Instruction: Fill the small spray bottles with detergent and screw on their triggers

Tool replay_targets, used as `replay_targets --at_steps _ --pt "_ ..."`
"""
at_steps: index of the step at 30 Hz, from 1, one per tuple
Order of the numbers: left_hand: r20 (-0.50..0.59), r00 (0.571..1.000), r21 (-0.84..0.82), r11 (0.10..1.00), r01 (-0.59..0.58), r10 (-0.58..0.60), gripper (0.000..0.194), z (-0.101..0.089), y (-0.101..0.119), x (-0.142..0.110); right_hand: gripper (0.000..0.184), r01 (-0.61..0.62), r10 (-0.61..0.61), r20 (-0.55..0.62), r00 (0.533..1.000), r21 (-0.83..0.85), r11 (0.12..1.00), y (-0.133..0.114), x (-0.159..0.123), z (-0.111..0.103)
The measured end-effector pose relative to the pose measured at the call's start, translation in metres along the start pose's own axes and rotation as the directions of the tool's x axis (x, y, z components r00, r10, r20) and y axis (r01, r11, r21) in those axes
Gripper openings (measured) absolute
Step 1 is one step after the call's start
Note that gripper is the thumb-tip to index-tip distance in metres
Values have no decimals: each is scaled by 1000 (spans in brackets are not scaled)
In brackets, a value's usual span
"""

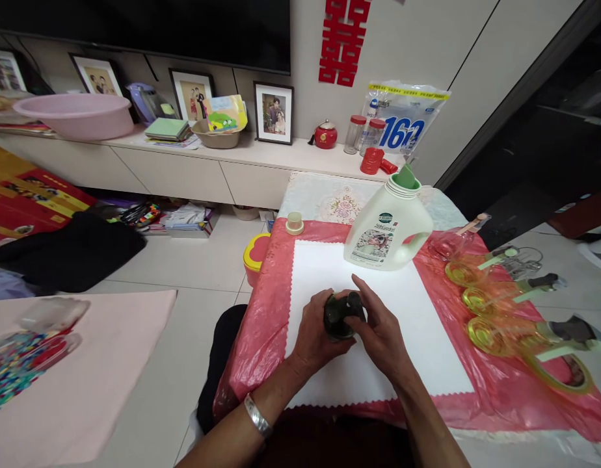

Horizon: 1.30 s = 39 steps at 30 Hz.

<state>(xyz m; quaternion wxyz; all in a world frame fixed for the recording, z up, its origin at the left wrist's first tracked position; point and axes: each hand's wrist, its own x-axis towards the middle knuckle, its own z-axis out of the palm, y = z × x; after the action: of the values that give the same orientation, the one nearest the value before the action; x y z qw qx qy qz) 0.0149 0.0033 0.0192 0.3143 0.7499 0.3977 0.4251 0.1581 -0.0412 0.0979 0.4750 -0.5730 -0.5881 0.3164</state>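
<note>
The left hand (311, 331) and right hand (381, 330) are hiding the sides of the dark, round bottle (333, 313)! The cream-white plastic jug (400, 221) is carrying lettering too small to read, the flat black television (149, 32) is running off the top edge, and blurred multicoloured pieces (12, 365) are spilling past the left edge.

A dark bottle (337, 318) fills the gap between your left hand (314, 331) and right hand (382, 331). White mat (430, 344) gives you a lane rightward, bounded by a row of see-through bottles (486, 335) and a tape roll (579, 376); ahead, a detergent jug (386, 227) blocks the way, leaving passage leftward toward a pale cap (294, 223).
</note>
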Motion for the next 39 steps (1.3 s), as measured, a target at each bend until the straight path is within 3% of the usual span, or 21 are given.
replay_targets --at_steps 4,9,18,22,25,29,32,36,39 --pt "-5 1000 -24 1000 -16 16 87 -2 3 1 68 68 -68 0 998 -17 998 0 4 5" --pt "7 1000 -8 1000 -11 12 91 -2 1 0 74 -39 34 -135 990 -37 999 -2 6 12" --pt "17 999 -5 1000 27 -27 96 0 -1 -1 65 -36 36 8 999 110 993 -2 0 0" --pt "21 999 3 999 46 -46 99 2 -2 -2 64 -18 15 19 1000 120 993 -2 2 1" --pt "5 1000 2 1000 23 -23 102 3 -5 -4 59 56 -56 5 998 46 997 -5 3 0" --pt "10 1000 -26 1000 -4 5 101 3 -7 -5 38 155 -155 1 988 9 988 -20 5 -6" --pt "30 1000 -41 999 4 -3 102 1 -6 -4 31 149 -145 -49 988 104 983 -33 9 -12" --pt "59 998 -52 998 17 -14 104 -3 -5 -3 36 193 -143 -178 974 307 932 -48 22 -19" --pt "60 998 -53 998 24 -20 105 -2 -5 -4 34 287 -200 -283 938 310 906 -60 41 -26"
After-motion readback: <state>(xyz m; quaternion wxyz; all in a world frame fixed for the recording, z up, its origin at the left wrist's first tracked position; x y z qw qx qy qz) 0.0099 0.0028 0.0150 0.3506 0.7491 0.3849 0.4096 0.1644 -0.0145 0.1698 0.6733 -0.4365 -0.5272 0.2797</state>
